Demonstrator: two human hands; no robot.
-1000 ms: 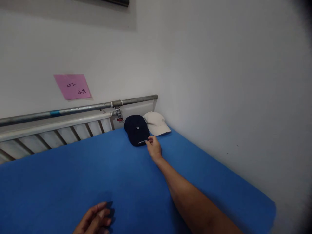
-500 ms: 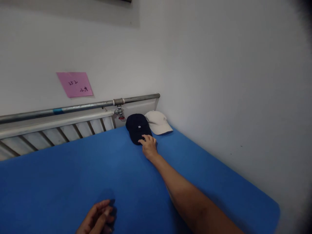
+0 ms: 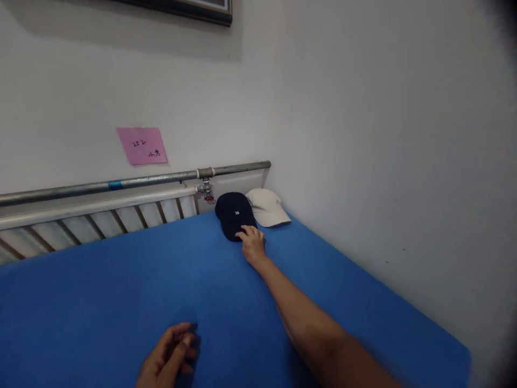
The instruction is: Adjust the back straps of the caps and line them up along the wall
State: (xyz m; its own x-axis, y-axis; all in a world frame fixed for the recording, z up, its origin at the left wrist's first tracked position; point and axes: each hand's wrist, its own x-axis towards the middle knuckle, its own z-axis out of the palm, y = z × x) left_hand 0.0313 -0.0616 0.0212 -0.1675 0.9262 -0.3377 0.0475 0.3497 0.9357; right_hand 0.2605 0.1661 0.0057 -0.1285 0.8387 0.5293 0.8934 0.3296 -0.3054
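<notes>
A dark baseball cap (image 3: 234, 207) with a small white emblem lies at the far corner of the blue surface, its brim pointing toward me. My right hand (image 3: 253, 243) reaches out to it, fingers curled over the front right edge of the brim; the underside of the grip is hidden. Beside it on the right, partly behind the dark one, sits a cream baseball cap (image 3: 269, 207). My left hand (image 3: 172, 353) hovers low at the near edge of the view, loosely curled, thumb and fingers apart, holding nothing.
The blue-covered surface (image 3: 121, 291) fills the corner between two white walls. A white radiator (image 3: 109, 221) with a metal pipe (image 3: 165, 179) and a red-handled valve (image 3: 208, 198) runs behind it. A pink note (image 3: 143, 146) and a dark picture frame (image 3: 202, 12) are on the wall.
The view has tilted up and a little left, showing more of the picture frame. My right hand stays at the dark cap's brim, and both caps keep their places on the surface.
</notes>
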